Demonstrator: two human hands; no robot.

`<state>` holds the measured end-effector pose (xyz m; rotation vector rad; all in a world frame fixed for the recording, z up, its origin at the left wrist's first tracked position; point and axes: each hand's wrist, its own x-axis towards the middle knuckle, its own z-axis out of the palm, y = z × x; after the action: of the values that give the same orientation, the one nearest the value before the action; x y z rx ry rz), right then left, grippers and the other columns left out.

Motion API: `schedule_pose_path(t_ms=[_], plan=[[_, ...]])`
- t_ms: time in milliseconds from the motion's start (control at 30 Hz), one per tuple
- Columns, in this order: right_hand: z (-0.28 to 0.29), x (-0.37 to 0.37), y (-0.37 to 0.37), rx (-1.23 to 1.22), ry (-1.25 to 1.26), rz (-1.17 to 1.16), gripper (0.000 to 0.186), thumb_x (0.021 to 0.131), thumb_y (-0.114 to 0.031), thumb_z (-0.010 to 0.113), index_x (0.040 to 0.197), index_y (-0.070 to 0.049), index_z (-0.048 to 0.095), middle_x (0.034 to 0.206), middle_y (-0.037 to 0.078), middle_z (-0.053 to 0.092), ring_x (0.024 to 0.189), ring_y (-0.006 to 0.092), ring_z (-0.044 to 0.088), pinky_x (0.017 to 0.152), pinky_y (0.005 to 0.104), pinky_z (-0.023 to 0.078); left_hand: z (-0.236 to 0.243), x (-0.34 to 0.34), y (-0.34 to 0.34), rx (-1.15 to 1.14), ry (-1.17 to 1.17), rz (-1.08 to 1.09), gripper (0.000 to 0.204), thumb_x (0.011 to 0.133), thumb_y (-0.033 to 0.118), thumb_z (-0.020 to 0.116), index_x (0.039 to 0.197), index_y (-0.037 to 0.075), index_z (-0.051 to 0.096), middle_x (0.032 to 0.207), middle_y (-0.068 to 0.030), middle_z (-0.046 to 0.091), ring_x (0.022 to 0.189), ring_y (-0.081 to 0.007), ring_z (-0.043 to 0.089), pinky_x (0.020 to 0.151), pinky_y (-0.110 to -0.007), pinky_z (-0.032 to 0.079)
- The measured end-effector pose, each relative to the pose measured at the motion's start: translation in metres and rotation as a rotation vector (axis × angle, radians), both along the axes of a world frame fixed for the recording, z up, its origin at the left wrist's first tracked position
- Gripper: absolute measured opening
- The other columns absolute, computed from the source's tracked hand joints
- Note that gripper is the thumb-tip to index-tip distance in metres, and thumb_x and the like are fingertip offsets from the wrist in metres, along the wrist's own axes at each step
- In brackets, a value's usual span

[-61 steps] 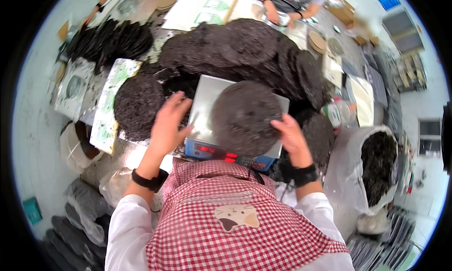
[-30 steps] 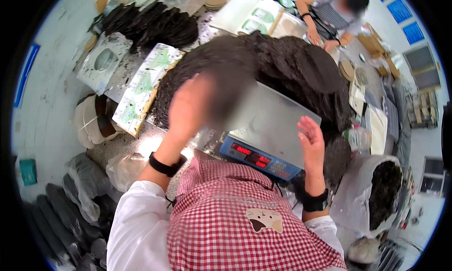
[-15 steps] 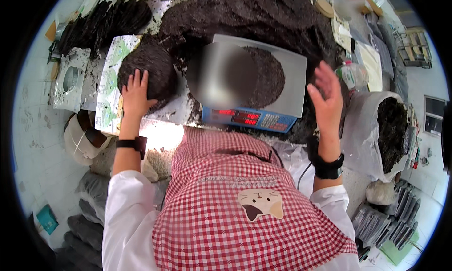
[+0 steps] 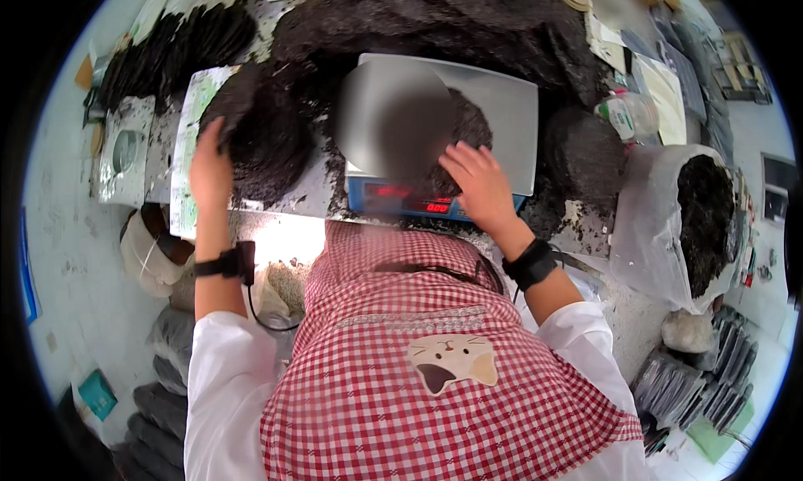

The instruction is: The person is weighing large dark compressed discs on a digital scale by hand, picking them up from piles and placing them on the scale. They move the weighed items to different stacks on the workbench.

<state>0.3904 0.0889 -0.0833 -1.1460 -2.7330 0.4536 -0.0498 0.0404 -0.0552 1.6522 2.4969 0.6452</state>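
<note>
At the left, my left hand (image 4: 211, 163) has its fingers closed on the rim of a dark, rough-textured disc (image 4: 266, 146) that overlaps a white-and-green board (image 4: 186, 171). In the middle sits a blue scale with a metal plate (image 4: 512, 121) and red digits. Another dark disc (image 4: 473, 113) lies on the plate, partly hidden by a smeared, blurred patch. My right hand (image 4: 477, 180) touches the lower right of that disc, fingers slightly bent and apart.
A large pile of dark discs (image 4: 435, 21) lies behind the scale, with thin dark sheets (image 4: 167, 46) at upper left. More discs (image 4: 585, 155), a plastic jug (image 4: 627, 117) and an open white sack of dark flakes (image 4: 648, 230) are at right.
My right hand has come down and leftward from beside the scale onto its disc. My left hand has moved from lying spread on the left disc to gripping its edge.
</note>
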Motion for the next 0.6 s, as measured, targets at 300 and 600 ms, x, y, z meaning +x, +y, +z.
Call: schedule_pose_path(t_ms=[300, 600], plan=[[0.044, 0.154, 0.024, -0.156, 1.409, -1.077, 0.035, 0.087, -0.017, 0.066, 0.114, 0.000, 0.052, 0.107, 0.007, 0.063, 0.090, 0.0219, 0.063, 0.079, 0.0323, 0.049, 0.038, 0.189, 0.033, 0.336, 0.166, -0.817, 0.046, 0.074, -0.003, 0.055, 0.119, 0.007, 0.061, 0.132, -0.0128, 0.053, 0.125, -0.0317, 0.048, 0.105, -0.045, 0.037], [-0.028, 0.238, 0.025, 0.045, 0.818, -1.311, 0.069, 0.082, -0.017, 0.071, 0.139, 0.000, 0.036, 0.141, 0.019, 0.038, 0.132, 0.0286, 0.037, 0.107, 0.0400, 0.031, 0.037, 0.155, 0.043, 0.036, 0.233, -0.523, 0.097, 0.065, 0.038, 0.080, 0.144, 0.009, 0.031, 0.151, -0.0145, 0.026, 0.141, -0.0303, 0.022, 0.115, -0.046, 0.018]])
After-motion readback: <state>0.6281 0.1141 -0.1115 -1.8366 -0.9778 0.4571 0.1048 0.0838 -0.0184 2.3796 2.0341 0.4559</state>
